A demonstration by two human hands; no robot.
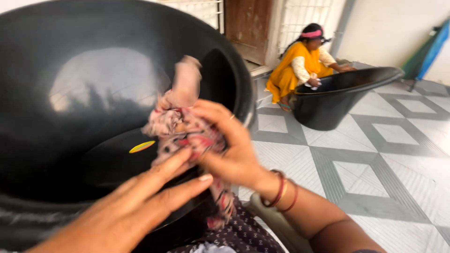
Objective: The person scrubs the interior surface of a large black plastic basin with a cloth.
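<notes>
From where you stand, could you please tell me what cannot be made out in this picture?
- Head view: patterned cloth blurred by motion, its print unclear.
- Right hand covers the cloth's middle; left hand hides the part under it.
- Black tub: the frame's edge crops its left side.
- Second tub: contents hidden by its wall.

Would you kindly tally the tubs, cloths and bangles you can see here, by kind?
Black plastic tubs: 2, the near tub and the far tub beside the person in yellow.
Patterned cloth: 1, gripped by the right hand, left hand touching it.
Red bangles: 2.
Total: 5.
</notes>
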